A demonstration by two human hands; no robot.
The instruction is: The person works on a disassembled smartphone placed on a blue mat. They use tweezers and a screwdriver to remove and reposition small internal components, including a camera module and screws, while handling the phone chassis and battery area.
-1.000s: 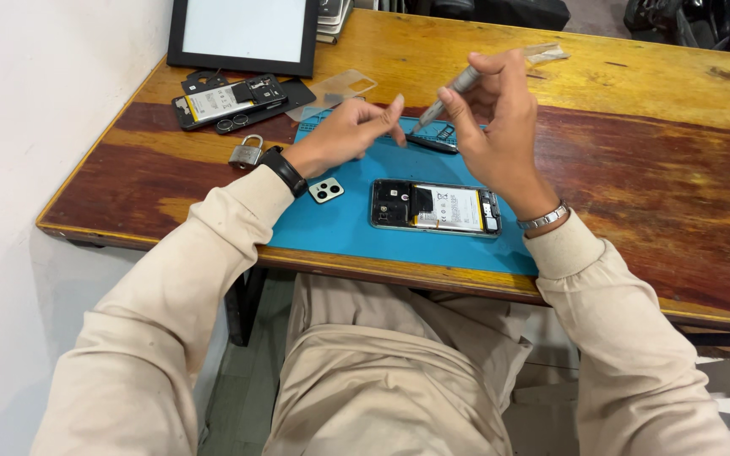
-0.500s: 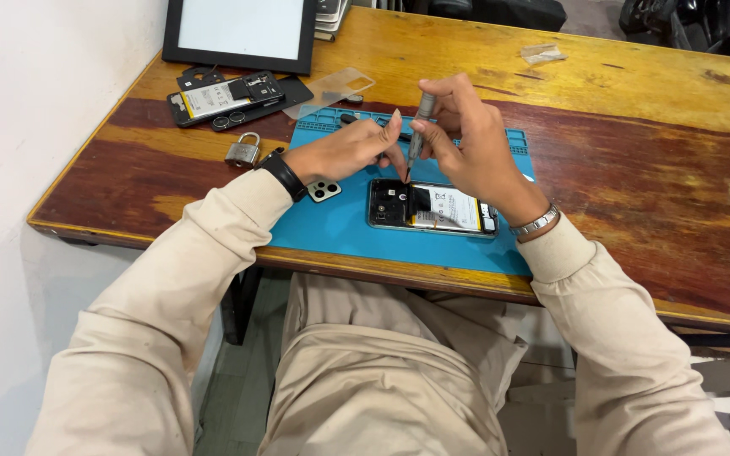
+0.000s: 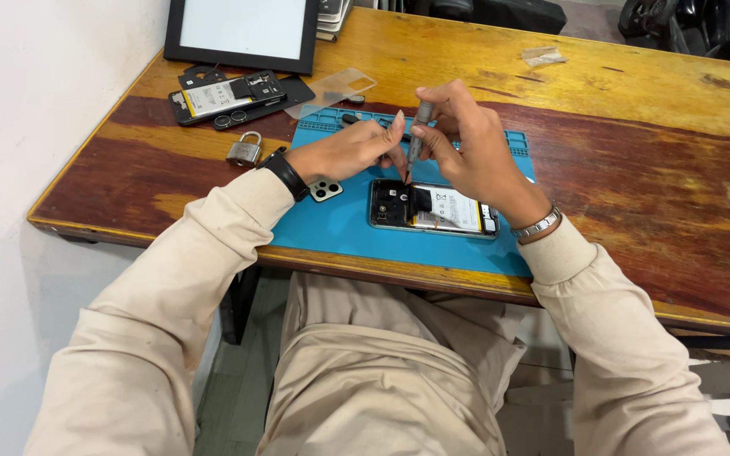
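Over opened phone (image 3: 433, 209) — screwdriver (image 3: 418, 135) (upright)

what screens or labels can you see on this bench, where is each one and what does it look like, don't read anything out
Tablet screen: far left corner of the wooden table, rectangular, blank white, black frame.
Battery label: inside the opened phone on the blue mat, below both hands, white with small dark print.
Second battery label: in the other opened phone before the tablet, white with a yellow edge.
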